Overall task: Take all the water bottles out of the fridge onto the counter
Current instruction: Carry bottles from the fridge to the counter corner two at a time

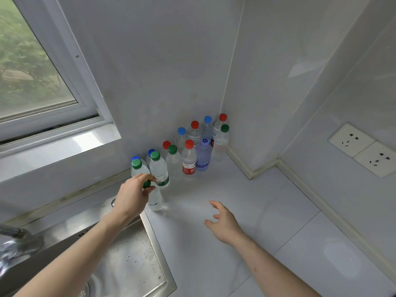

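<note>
- Held bottle (155, 199): clear, upright on the counter (246, 211) by the sink's right rim, nearest to the camera of all the bottles.
- Green cap (147, 183) of it pinched between thumb and fingers of left hand (132, 197), arm reaching in over the sink.
- Right hand (222, 221): hovering above bare counter, palm down, fingers loosely spread and slightly curled, holding nothing, well apart from the bottles.
- Just behind the held bottle: green-capped bottle (159, 170) with a green-and-white label, and another green-capped one (137, 168) to its left, partly hidden by the hand.
- Behind those two, blue caps (135, 158) peeking out.
- Further back, toward the wall corner: a cluster standing upright in rough rows, with red-labelled bottle (189, 158) in front, blue-tinted bottle (203, 155) touching its right side, more red, blue and green caps behind.
- Corner bottle (221, 142), green cap, rightmost, close against the wall.
- Sink (128, 264): steel, lower left, flush with the counter; tap (12, 243) at the left edge.
- Window (32, 67) upper left, greenery outside.
- Sockets (364, 148): two white ones on the right wall.
</note>
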